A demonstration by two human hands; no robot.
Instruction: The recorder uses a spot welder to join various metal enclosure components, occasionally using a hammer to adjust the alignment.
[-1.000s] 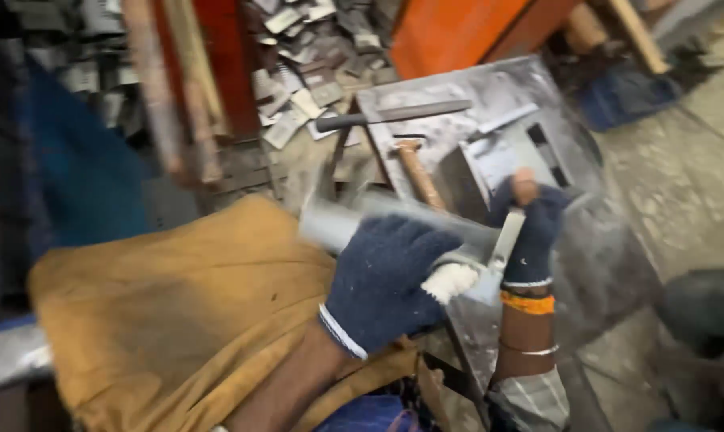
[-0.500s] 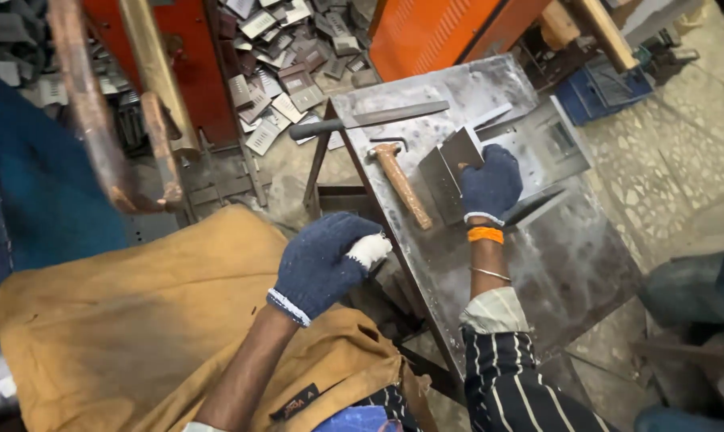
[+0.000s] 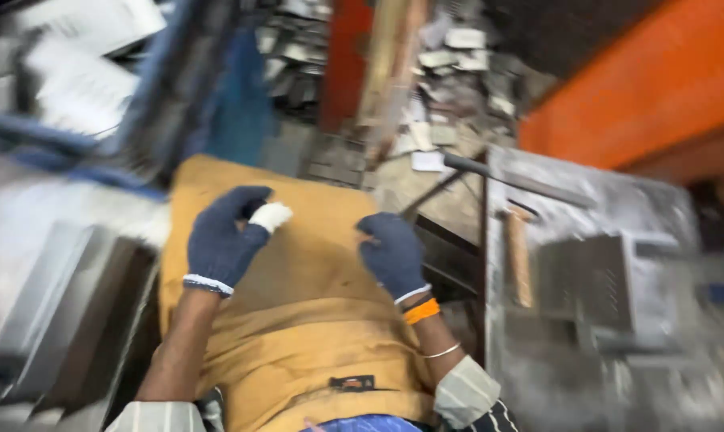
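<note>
Over my lap, both gloved hands hover above the mustard cloth [image 3: 298, 320] that covers my legs. My left hand [image 3: 226, 240] is loosely curled and holds nothing; my right hand [image 3: 392, 254] is half closed, also with nothing in it, as far as the blur lets me tell. Nothing is picked up yet, I judge. At three o'clock from my right hand lies the hammer [image 3: 519, 258] on the grey metal table [image 3: 650, 208], apart from my fingers.

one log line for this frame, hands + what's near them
left hand: gloved, empty, over tan cloth | right hand: gloved, empty, over same cloth | hammer on metal table to the right | view: motion-blurred
</note>
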